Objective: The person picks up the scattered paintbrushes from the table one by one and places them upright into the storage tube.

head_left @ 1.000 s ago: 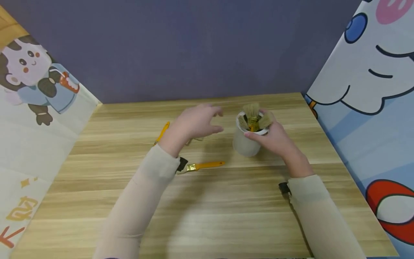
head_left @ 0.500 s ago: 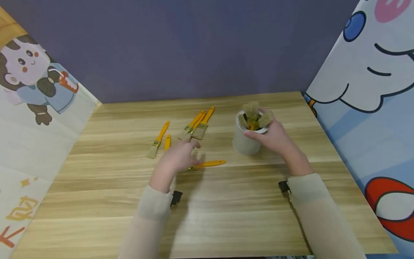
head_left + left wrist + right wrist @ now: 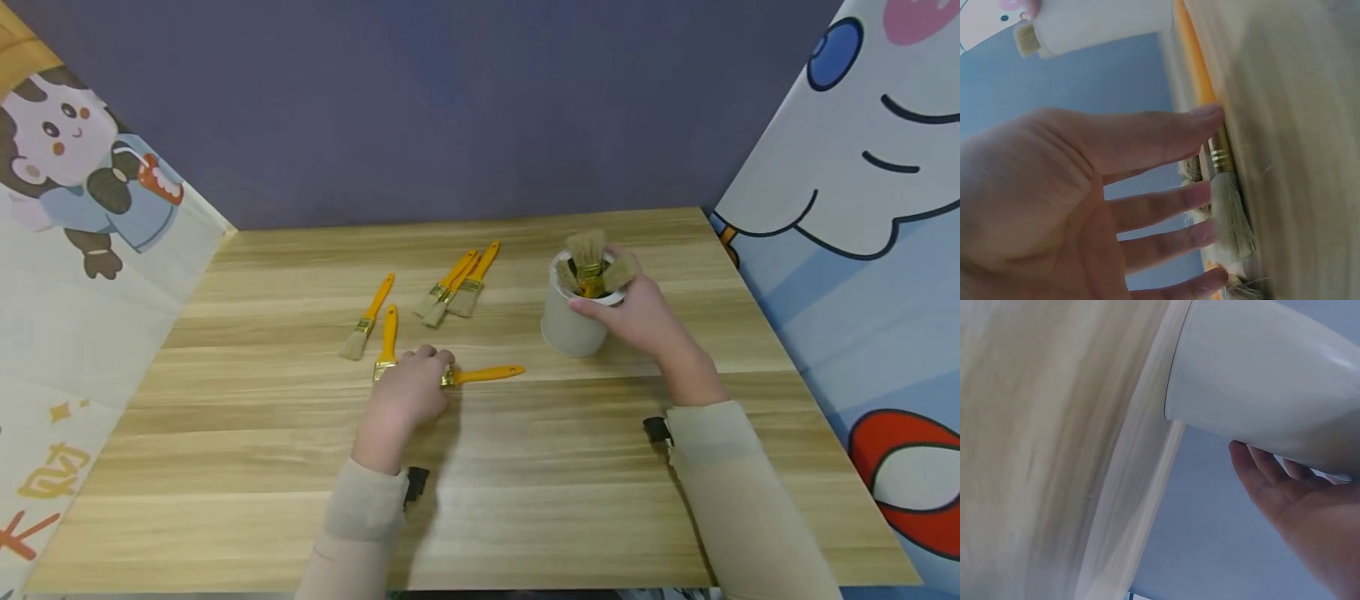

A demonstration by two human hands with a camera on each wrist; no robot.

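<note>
My left hand (image 3: 408, 387) is low over a paintbrush (image 3: 489, 374) lying crosswise, its yellow handle pointing right. In the left wrist view, the thumb reaches the brush near its brass ferrule (image 3: 1219, 156), and the other fingers extend toward the pale bristles (image 3: 1233, 219). Whether they press on it is hard to tell. My right hand (image 3: 643, 315) holds a whitish cylindrical pot (image 3: 572, 327) by the upper side, thumb at the front of the rim. Several paintbrushes (image 3: 588, 250) stand in the pot, bristles up. The pot's base rests on the table.
Behind the left hand, another paintbrush (image 3: 390, 333) lies partly covered by it. One more brush (image 3: 367, 320) is farther left. Three brushes (image 3: 459, 283) lie close together toward the back. The wooden table (image 3: 540, 483) meets a dark purple-grey wall (image 3: 465, 117).
My left hand has come back and down from above the table's middle to the crosswise brush, uncovering the brushes at the back. The right hand and pot have stayed put.
</note>
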